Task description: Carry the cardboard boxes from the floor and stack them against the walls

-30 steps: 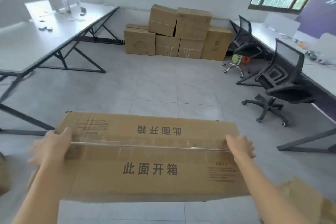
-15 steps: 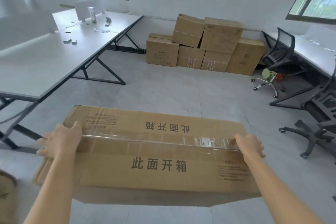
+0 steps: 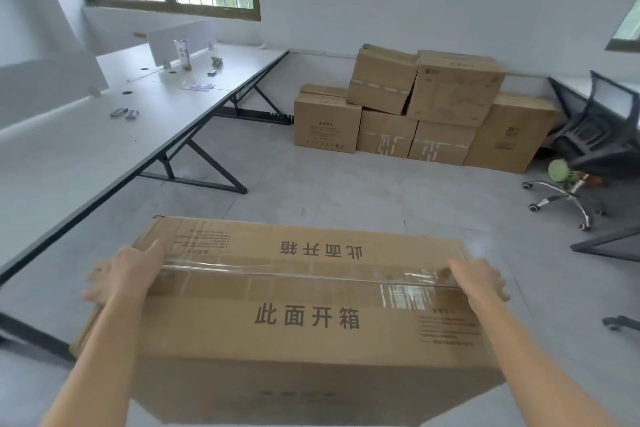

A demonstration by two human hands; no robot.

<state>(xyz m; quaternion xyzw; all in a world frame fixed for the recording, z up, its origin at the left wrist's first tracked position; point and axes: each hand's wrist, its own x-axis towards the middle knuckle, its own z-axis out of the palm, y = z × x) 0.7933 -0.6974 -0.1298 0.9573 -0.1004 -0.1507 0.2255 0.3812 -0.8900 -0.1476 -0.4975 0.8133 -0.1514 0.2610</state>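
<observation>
Carried box (image 3: 294, 291): being held clear of the floor (image 3: 346, 191) in front of the person, taped top face upward, well apart from the stack.
Left hand (image 3: 121, 274): gripping the box's left end, thumb lying on the top face, fingers (image 3: 95, 295) wrapping down over the edge.
Right hand (image 3: 481, 282): gripping the right end, fingers curling over the edge, tips hidden.
Stacked boxes (image 3: 446, 97): sitting in two tiers against the far wall (image 3: 381, 10).
Surface (image 3: 86, 149): running along the left.
Office chair (image 3: 588, 139): standing just right of the stack.
</observation>
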